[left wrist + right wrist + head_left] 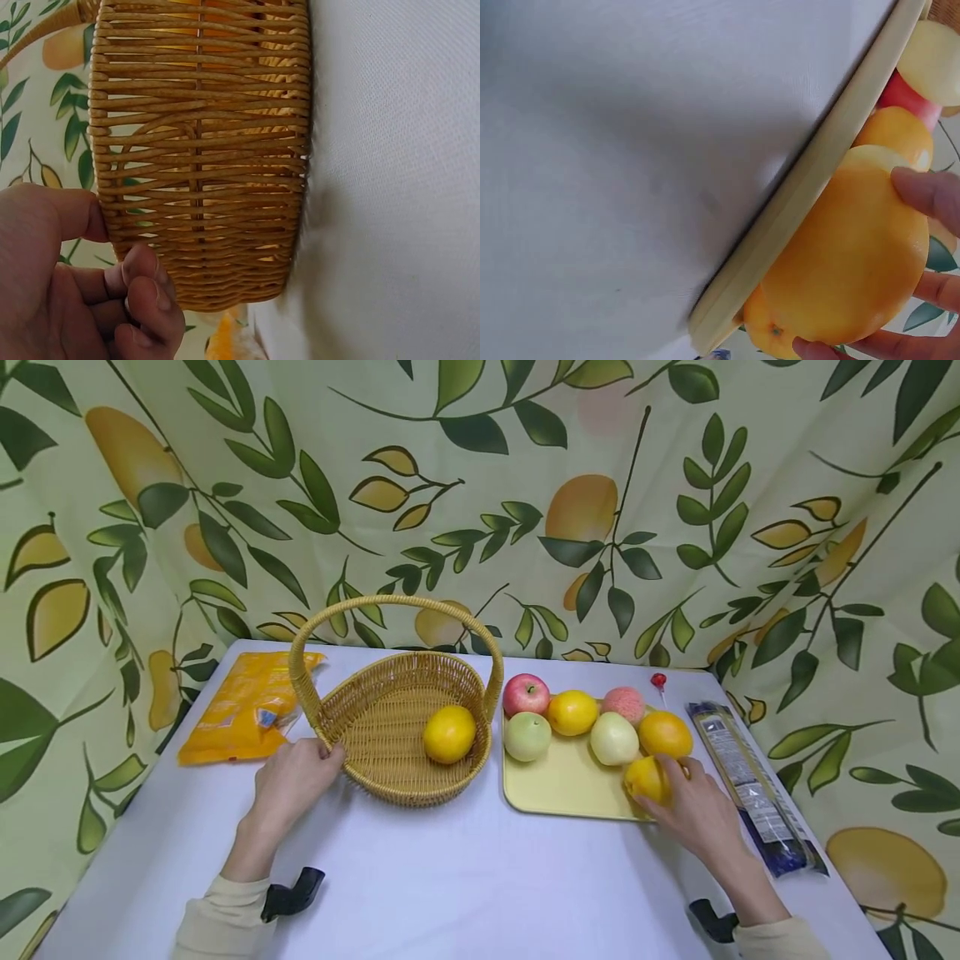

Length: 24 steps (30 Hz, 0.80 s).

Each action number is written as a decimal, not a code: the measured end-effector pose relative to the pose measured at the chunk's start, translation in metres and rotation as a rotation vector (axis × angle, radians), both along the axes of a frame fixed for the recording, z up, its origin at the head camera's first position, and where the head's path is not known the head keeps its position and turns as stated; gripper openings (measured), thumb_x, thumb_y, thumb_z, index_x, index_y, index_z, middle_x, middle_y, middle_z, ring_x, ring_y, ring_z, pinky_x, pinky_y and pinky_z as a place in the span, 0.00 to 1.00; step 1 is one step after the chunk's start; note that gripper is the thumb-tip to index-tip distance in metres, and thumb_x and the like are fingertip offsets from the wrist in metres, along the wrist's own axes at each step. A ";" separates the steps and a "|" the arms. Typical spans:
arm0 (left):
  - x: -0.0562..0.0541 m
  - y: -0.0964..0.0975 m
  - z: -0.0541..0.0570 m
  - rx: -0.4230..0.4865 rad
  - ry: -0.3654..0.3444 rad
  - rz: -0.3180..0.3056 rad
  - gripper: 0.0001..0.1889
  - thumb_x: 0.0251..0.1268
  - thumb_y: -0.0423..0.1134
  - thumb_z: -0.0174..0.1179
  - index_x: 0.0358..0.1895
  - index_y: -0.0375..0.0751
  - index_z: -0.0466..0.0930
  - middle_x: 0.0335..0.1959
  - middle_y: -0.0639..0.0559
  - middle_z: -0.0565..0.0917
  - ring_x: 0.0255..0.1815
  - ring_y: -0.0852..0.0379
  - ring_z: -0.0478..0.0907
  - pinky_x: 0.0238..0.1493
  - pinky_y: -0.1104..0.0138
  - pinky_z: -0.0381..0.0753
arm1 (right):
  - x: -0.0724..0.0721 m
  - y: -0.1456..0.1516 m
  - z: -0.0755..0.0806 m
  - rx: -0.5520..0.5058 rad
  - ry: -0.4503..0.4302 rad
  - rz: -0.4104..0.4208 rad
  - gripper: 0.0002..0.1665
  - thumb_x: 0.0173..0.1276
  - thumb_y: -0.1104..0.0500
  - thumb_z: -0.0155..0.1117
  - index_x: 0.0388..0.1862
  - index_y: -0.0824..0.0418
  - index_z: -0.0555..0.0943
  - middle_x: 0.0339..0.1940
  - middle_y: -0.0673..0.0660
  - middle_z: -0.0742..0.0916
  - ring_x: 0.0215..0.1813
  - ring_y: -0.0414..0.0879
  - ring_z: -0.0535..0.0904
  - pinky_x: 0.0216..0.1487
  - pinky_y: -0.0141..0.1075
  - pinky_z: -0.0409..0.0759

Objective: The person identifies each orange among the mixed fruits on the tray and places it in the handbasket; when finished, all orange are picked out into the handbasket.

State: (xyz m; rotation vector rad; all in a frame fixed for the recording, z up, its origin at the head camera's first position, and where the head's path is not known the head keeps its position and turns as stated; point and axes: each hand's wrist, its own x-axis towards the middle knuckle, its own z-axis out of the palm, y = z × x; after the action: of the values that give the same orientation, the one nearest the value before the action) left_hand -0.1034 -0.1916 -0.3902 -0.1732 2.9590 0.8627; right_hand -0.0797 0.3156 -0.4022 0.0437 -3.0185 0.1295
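We record: left grip (296, 777) pinching basket (405, 795), right grip (701, 810) holding yellow fruit (645, 779) by tray (562, 789) edge; picking-up stage, we judge, next needing a firm lift.

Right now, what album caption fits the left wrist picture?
Left-hand fingers grip a rounded, golden-brown wicker basket on a white table.

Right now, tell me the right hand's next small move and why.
Probably lift the yellow fruit clear of the tray: the right hand grips it, while the left hand pinches the rim of the basket, where a similar fruit lies.
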 end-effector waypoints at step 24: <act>-0.017 -0.025 -0.013 0.616 -0.280 -0.034 0.19 0.74 0.46 0.49 0.32 0.32 0.76 0.20 0.56 0.79 0.23 0.61 0.76 0.28 0.68 0.79 | -0.029 -0.150 0.054 -0.212 0.253 0.526 0.40 0.54 0.43 0.71 0.65 0.54 0.72 0.63 0.62 0.76 0.48 0.55 0.80 0.44 0.46 0.83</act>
State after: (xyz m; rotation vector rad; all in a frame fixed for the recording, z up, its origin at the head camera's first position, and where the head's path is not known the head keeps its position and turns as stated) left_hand -0.1209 -0.2163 -0.4036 -0.1892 2.3089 1.5401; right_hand -0.1089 0.1658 -0.3481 0.7688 -2.6510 0.4505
